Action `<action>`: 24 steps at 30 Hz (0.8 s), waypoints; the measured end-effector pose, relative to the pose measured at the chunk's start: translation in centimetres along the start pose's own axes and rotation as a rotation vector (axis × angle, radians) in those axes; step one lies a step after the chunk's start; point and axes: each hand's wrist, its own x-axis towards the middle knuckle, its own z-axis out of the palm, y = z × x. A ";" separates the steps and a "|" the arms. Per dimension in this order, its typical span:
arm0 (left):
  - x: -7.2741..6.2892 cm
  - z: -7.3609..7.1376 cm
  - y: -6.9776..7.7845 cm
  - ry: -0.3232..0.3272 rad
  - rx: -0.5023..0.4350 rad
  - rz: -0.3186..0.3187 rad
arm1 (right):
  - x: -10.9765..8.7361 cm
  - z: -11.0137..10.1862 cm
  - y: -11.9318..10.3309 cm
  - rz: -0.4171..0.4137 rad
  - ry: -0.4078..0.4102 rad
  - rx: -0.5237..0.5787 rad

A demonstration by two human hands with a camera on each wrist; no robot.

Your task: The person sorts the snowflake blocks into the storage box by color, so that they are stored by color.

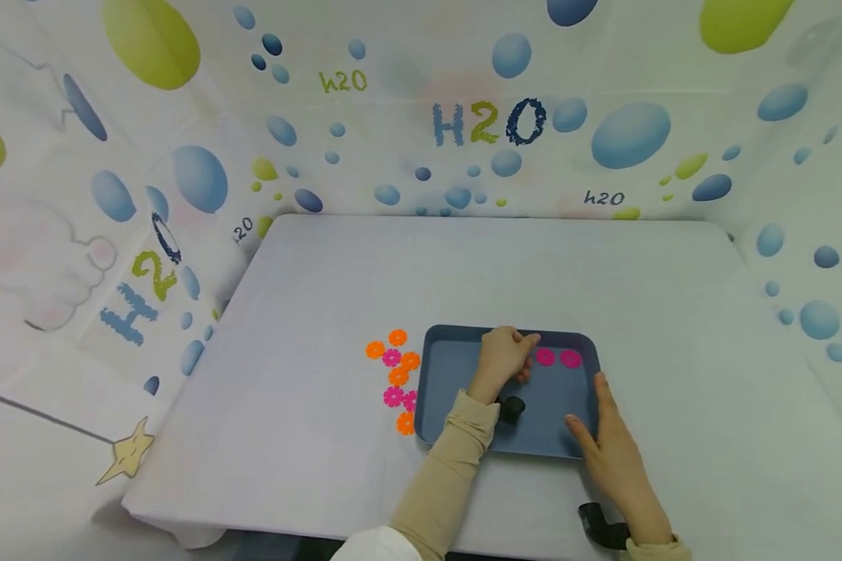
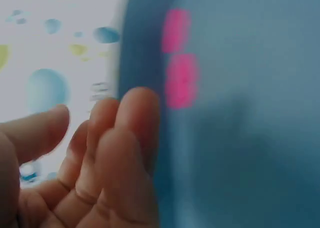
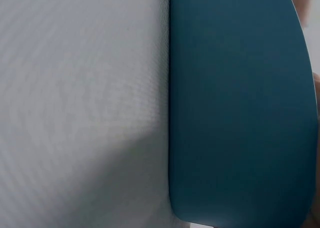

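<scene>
My left hand [image 1: 503, 360] is over the blue-grey tray [image 1: 456, 389], near its far wall. In the left wrist view its thumb stands apart from the loosely bent fingers [image 2: 137, 118], and nothing shows between them. Two pink flower-shaped discs, one [image 1: 545, 357] beside the other [image 1: 571, 358], lie in the tray's far right corner, just right of this hand. My right hand [image 1: 613, 452] rests at the tray's right edge, fingers fairly straight along the rim and thumb spread over the inside. The right wrist view shows mostly the tray's outer wall [image 3: 240, 107].
Left of the tray, several orange flower-shaped discs [image 1: 398, 376] and pink ones [image 1: 393, 396] lie loosely grouped on the white tablecloth [image 1: 288, 374]; some sit against the tray's left wall. A black device [image 1: 511, 409] is at the left wrist, another [image 1: 599, 528] at the right.
</scene>
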 end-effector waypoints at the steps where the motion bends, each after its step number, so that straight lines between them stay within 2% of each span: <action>1: -0.3 -0.9 0.3 0.006 0.020 0.037 | 0.0 0.1 -0.1 0.002 -0.004 -0.001; 4: -1.5 -3.9 1.7 0.025 -0.002 0.141 | 0.1 0.2 -0.2 0.009 -0.014 -0.001; 7: -2.3 -7.1 2.6 0.070 -0.090 0.210 | 0.1 0.2 -0.1 0.019 -0.026 -0.005; 10: -2.7 -10.0 2.2 0.146 -0.235 0.237 | 0.0 0.1 -0.1 0.028 -0.041 0.002; 12: -2.7 -11.7 1.3 0.219 -0.310 0.235 | -0.1 0.0 0.0 0.032 -0.048 0.009; 14: -2.8 -13.2 -0.2 0.292 -0.356 0.199 | -0.1 0.0 0.0 0.033 -0.055 0.018; 17: -3.0 -14.9 -3.0 0.379 -0.384 0.101 | -0.1 0.1 0.1 0.029 -0.061 0.029; 20: -3.2 -15.7 -5.7 0.414 -0.380 -0.004 | -0.1 0.1 0.1 0.027 -0.059 0.030; 24: -3.2 -15.9 -8.2 0.442 -0.315 -0.074 | -0.2 0.2 0.2 0.037 -0.065 0.037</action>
